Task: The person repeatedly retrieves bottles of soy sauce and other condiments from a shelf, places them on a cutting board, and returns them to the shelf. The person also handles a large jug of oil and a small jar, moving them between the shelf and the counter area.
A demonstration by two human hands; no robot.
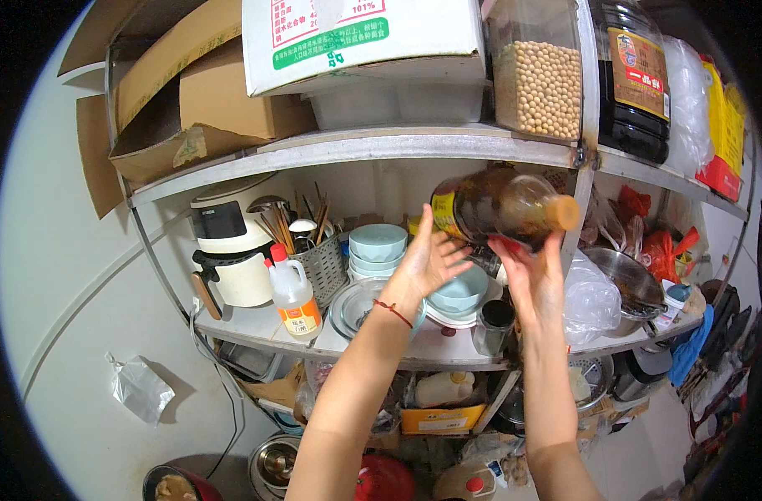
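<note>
A large plastic bottle of dark liquid (490, 203), with an orange cap and a yellow label, is held nearly on its side in front of the middle shelf. Its cap points right. My right hand (534, 272) grips it from below near the shoulder, the thumb just under the cap. My left hand (432, 260), a red cord at its wrist, has its fingers spread by the bottle's base; whether they touch it is unclear. Behind and below are stacked pale blue bowls (459, 291), glass dishes (350, 307) and a dark-lidded jar (495, 325).
A white air fryer (231, 250), a red-capped vinegar bottle (295, 300) and a utensil basket (324, 269) stand left on the shelf. A steel pot (622, 282) sits right, beyond a metal upright (581, 213). Overhead, the upper shelf (381, 147) carries boxes and a soybean container (540, 87).
</note>
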